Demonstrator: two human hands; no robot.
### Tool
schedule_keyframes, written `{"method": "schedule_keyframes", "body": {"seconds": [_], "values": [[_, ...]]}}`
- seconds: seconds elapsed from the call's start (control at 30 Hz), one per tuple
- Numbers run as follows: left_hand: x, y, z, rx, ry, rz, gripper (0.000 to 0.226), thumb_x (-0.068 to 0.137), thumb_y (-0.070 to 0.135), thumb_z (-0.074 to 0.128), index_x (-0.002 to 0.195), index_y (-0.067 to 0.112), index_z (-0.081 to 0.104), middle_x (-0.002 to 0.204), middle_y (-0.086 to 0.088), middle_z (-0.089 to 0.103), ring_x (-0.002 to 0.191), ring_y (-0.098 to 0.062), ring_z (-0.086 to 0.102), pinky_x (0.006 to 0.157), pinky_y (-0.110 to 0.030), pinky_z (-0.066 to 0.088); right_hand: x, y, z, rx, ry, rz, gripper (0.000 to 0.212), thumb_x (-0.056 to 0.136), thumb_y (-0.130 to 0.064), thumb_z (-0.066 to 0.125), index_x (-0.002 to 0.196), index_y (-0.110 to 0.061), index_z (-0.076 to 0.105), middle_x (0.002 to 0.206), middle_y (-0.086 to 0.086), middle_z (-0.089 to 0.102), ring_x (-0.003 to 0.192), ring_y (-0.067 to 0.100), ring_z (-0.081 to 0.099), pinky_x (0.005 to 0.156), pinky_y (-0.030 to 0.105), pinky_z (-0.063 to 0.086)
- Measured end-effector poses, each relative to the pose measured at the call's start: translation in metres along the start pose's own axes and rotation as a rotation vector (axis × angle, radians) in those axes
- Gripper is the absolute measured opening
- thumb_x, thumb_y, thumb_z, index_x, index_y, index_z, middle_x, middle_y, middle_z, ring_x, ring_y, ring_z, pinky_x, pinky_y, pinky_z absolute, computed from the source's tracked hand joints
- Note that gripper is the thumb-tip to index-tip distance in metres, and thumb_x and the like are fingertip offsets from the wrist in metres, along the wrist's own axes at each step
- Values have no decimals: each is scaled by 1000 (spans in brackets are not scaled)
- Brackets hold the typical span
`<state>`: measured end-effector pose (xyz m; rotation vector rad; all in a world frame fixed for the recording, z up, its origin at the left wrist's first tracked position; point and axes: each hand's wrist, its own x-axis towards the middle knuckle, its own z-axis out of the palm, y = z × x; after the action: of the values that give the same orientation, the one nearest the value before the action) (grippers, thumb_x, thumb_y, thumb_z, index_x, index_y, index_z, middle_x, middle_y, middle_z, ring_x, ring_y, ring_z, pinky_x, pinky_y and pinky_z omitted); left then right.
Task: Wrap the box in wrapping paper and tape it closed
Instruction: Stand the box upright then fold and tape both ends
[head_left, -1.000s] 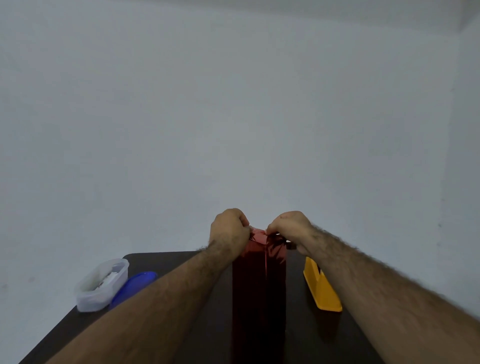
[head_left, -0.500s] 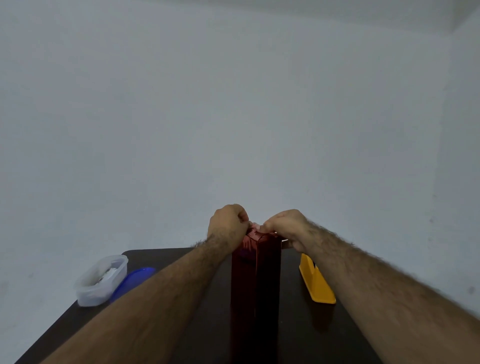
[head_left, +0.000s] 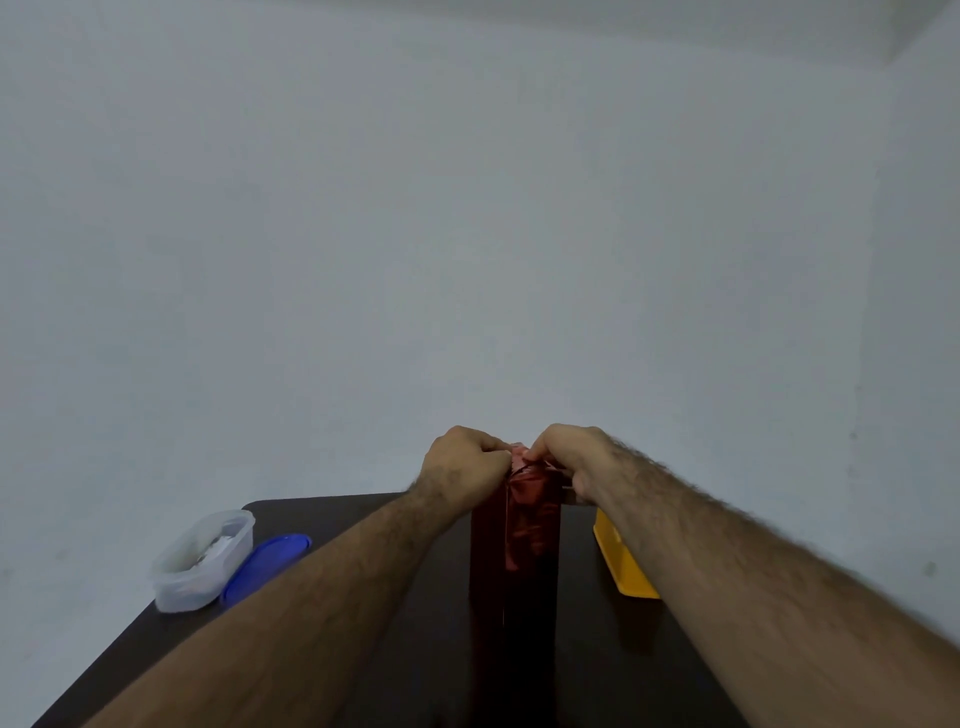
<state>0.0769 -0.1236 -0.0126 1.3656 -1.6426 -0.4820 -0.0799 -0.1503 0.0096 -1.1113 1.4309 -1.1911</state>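
A tall box (head_left: 511, 561) covered in shiny red wrapping paper (head_left: 527, 512) stands upright mid-way across the dark surface (head_left: 332, 512). At its top, the left hand (head_left: 464, 465) and right hand (head_left: 574, 457) meet, the fingers of each curled and pinching the crumpled paper end. At the left edge sits a clear plastic container (head_left: 200, 560) holding something whitish, too unclear to identify; its blue lid (head_left: 267, 564) lies just beside it. A yellow object (head_left: 621, 564) rests to the right of the box, partly behind the right forearm.
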Motion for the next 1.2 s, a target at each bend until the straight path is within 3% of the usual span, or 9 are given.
{"method": "schedule_keyframes", "body": {"seconds": [0.13,0.27,0.37,0.5,0.63,0.77,0.9,1.0,1.2], "values": [[5,-8,2,-229,-103,-53,24,89,19,71,106,27,86,124,10,76,120,6,54,97,-15,40,1,3,-5,33,12,-9,23,79,6,74,101,-1,74,88,11,75,65,23,71,59,34,61],[9,-12,7,-410,-87,-113,18,88,9,78,104,15,86,107,10,80,89,19,62,69,2,43,2,3,-2,89,42,5,23,75,9,73,96,0,75,78,9,75,48,21,68,47,31,56],[8,-9,10,-456,-71,-157,18,87,1,78,103,7,85,97,3,82,70,16,68,53,-1,45,2,4,0,111,44,18,20,75,8,73,91,-3,77,72,6,77,55,21,70,52,29,56],[8,-5,4,-408,-65,-164,20,82,7,84,102,9,86,97,0,82,88,-1,72,54,-4,47,0,7,-7,94,-64,43,11,85,0,76,91,-8,80,72,1,77,62,15,70,61,29,58],[13,-7,1,-334,-69,-163,17,78,16,88,95,14,87,95,4,82,95,-5,71,63,-13,51,6,14,-23,139,-107,-23,17,91,-27,83,95,-12,76,76,-2,72,66,13,67,66,30,59],[13,3,-2,-271,-83,-193,23,74,23,90,96,17,87,103,4,80,98,-9,69,65,-19,46,15,21,-47,12,28,-78,24,101,-31,70,93,-8,72,83,3,68,69,16,60,66,31,57],[3,14,-5,-284,-113,-225,26,86,19,84,112,14,83,94,11,69,76,3,53,53,-19,34,38,40,-85,-497,351,-143,20,93,-24,72,88,-5,71,85,9,73,72,21,68,58,31,56],[-1,14,-3,-324,-113,-198,29,90,20,82,118,12,81,88,14,64,76,0,54,53,-20,35,54,56,-107,-588,434,-27,18,94,-19,67,84,-4,68,79,11,66,71,24,65,59,34,56],[-4,17,-2,-329,-140,-190,30,90,22,83,119,14,81,90,15,65,81,-1,56,55,-20,36,66,68,-115,-421,290,269,25,105,-24,60,87,-9,67,71,6,59,63,18,57,62,37,58]]}}
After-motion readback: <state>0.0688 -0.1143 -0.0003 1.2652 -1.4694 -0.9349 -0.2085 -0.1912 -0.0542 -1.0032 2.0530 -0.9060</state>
